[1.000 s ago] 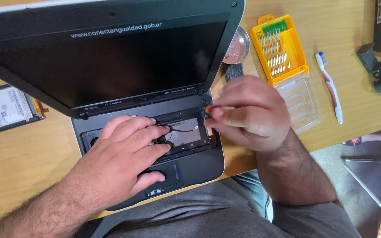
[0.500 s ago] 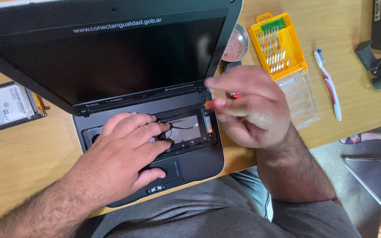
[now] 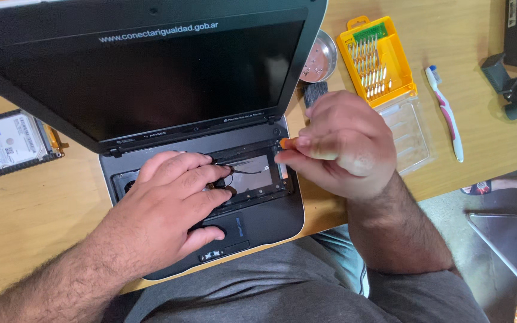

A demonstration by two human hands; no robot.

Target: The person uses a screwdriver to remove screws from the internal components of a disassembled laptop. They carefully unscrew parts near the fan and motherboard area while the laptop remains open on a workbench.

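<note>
A: In the head view, where are your hands?

B: Your left hand (image 3: 175, 200) lies flat and open on the base of the laptop (image 3: 270, 224). The palm covers the palm rest and the touchpad, and the fingers spread toward one o'clock. The fingertips (image 3: 219, 173) touch the left edge of the open bay (image 3: 252, 176), where the keyboard is already taken away and thin black wires show. This hand grips nothing; it only presses on the base.

A: And your right hand?

B: Your right hand (image 3: 345, 143) is closed around a small screwdriver (image 3: 286, 143). Only the orange end shows between thumb and fingers, at nine o'clock from the hand. The tip stands at the right edge of the bay; I cannot tell if it touches a screw, because the fingers hide it.

A: Where is the laptop itself?

B: It sits at the near edge of the wooden table (image 3: 31, 215), just over your lap. The dark screen (image 3: 145, 78) is open and leans away from you, toward twelve o'clock.

A: What lies around it?

B: At nine o'clock from the laptop is a bare hard drive (image 3: 4, 143). At one o'clock from your right hand is a yellow bit case (image 3: 378, 60) with its clear lid (image 3: 408, 131) open, near your knuckles. Beside the case, at its nine o'clock, stands a small metal dish (image 3: 321, 57). At three o'clock from the case lies a toothbrush (image 3: 444, 110), white and pink.
</note>
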